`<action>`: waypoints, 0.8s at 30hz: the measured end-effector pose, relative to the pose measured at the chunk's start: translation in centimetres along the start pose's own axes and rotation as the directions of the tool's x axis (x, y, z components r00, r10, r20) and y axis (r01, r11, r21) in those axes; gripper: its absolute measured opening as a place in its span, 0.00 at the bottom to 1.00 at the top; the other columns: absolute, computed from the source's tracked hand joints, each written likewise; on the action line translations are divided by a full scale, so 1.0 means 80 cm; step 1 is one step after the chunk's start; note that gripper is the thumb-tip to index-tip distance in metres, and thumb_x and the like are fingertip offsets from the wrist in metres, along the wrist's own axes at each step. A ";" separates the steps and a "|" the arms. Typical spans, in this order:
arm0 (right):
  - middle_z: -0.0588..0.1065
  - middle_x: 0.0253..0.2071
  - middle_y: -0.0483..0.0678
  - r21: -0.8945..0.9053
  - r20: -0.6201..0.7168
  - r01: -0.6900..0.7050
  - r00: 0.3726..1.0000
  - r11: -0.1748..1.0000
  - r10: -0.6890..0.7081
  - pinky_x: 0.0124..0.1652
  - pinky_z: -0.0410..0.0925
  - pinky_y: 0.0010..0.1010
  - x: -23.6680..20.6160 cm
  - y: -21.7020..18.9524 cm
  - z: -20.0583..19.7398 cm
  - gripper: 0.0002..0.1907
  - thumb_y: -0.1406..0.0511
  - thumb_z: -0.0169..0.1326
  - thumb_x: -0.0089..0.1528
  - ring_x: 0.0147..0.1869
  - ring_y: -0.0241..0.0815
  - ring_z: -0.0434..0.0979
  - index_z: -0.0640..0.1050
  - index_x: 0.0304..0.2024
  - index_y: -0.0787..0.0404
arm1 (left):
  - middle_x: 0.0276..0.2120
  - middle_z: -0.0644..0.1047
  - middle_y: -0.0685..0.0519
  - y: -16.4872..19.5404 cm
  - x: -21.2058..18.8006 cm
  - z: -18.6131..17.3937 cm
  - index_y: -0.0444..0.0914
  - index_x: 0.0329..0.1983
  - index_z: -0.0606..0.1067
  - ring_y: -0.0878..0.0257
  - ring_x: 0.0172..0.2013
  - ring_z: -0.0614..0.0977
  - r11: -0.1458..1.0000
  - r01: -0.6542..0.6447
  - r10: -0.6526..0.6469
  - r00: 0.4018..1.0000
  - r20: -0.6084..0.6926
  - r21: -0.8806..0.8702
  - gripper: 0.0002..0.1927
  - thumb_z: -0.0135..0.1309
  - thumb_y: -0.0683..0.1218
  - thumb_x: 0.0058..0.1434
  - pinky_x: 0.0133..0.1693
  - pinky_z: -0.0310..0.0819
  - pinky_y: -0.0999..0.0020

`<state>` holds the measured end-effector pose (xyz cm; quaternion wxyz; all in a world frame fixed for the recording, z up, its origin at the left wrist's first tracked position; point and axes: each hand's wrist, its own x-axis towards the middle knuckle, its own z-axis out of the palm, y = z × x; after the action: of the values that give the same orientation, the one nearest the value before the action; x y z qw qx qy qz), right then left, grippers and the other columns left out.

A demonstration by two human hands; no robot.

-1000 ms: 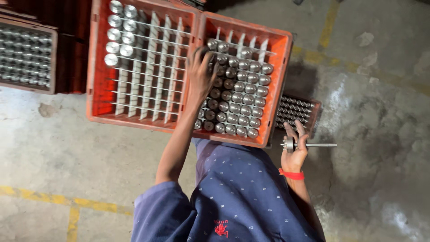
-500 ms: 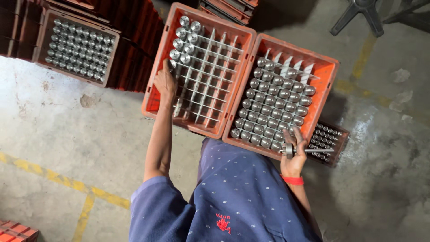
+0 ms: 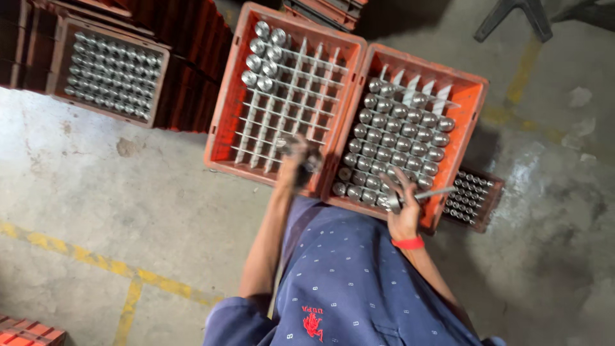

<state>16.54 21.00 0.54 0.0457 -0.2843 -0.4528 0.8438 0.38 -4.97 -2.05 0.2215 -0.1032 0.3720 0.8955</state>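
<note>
Two orange crates stand side by side on the concrete floor in front of me. The left crate (image 3: 224, 109) has a white divider grid and only several metal cylinders (image 3: 264, 46) in its far corner. The right crate (image 3: 471, 102) is nearly full of the same shiny cylinders (image 3: 400, 138). My left hand (image 3: 296, 163) is blurred at the near edge of the left crate, by the wall the two crates share; whether it holds anything is unclear. My right hand (image 3: 405, 208), a red band on its wrist, grips a thin metal shaft (image 3: 430, 192) over the right crate's near edge.
A small dark tray of metal parts (image 3: 475, 195) lies right of the full crate. At the far left a crate of cylinders (image 3: 112, 72) tops a stack of dark red crates (image 3: 192, 77). A yellow floor line (image 3: 83, 256), stool legs (image 3: 512, 13) and an orange crate corner (image 3: 25, 333) are also in view.
My left hand has moved from the left crate's outer side to its near edge by the divider wall. The right hand still holds the shaft. The view has shifted.
</note>
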 end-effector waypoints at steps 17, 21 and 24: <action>0.70 0.66 0.57 -0.117 0.232 0.175 0.962 0.978 -0.144 0.68 0.65 0.44 -0.025 -0.075 0.027 0.38 0.45 0.35 0.73 0.69 0.51 0.73 0.63 0.71 0.68 | 0.31 0.82 0.42 -0.127 -0.101 0.147 0.42 0.50 0.79 0.42 0.34 0.84 0.068 -0.260 -0.152 0.951 0.268 0.963 0.25 0.65 0.47 0.45 0.36 0.77 0.48; 0.71 0.64 0.61 -0.127 0.101 0.205 0.976 0.970 -0.193 0.67 0.65 0.44 -0.028 -0.067 0.003 0.38 0.45 0.36 0.74 0.69 0.53 0.74 0.64 0.70 0.71 | 0.31 0.82 0.41 -0.148 -0.098 0.162 0.44 0.53 0.79 0.42 0.34 0.84 -0.017 -0.290 -0.189 0.941 0.282 0.957 0.26 0.62 0.45 0.47 0.37 0.78 0.47; 0.69 0.66 0.59 -0.131 0.108 0.284 0.957 0.950 -0.271 0.64 0.68 0.44 -0.028 -0.062 -0.018 0.37 0.45 0.36 0.73 0.67 0.53 0.74 0.65 0.69 0.71 | 0.31 0.82 0.40 -0.158 -0.091 0.181 0.44 0.54 0.79 0.42 0.34 0.84 -0.045 -0.292 -0.271 0.924 0.270 0.955 0.25 0.62 0.46 0.50 0.37 0.77 0.47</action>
<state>18.27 24.23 4.85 0.1228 -0.1828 -0.5500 0.8056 12.48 10.90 2.80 0.2868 0.2691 0.8515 0.3468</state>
